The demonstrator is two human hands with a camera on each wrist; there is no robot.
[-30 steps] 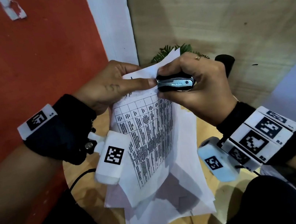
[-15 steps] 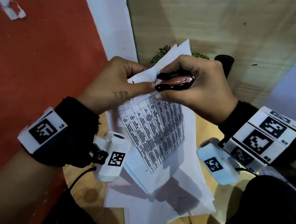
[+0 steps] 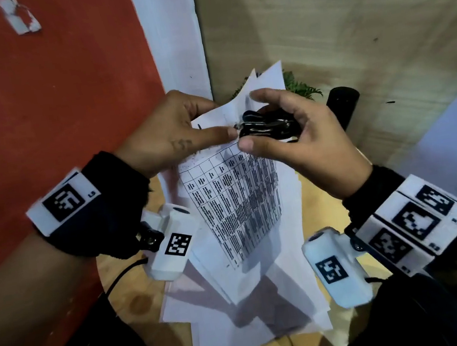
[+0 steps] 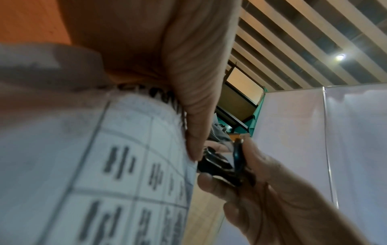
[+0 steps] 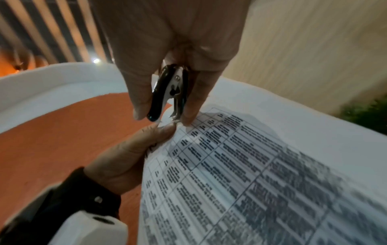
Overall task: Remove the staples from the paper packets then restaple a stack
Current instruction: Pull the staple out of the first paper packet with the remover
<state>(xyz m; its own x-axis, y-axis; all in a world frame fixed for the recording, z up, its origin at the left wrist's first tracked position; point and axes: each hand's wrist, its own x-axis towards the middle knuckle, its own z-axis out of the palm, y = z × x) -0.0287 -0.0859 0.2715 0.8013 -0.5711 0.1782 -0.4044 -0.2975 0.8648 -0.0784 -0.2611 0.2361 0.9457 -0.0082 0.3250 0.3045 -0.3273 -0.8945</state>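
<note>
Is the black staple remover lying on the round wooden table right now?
No, the black staple remover is held in the right hand at the top corner of the printed paper packet that the left hand pinches.

My left grip [image 4: 188, 99] fills the top of the view, thumb lying along the edge of the packet [image 4: 94, 165], its tip pressed at the printed grid's corner. Just beside that tip, my right grip [image 4: 251, 190] pinches the black staple remover [image 4: 220, 165], its nose at the paper's edge. Behind stand a white panel [image 4: 314, 132] and a slatted ceiling [image 4: 303, 41] with one lamp.
</note>
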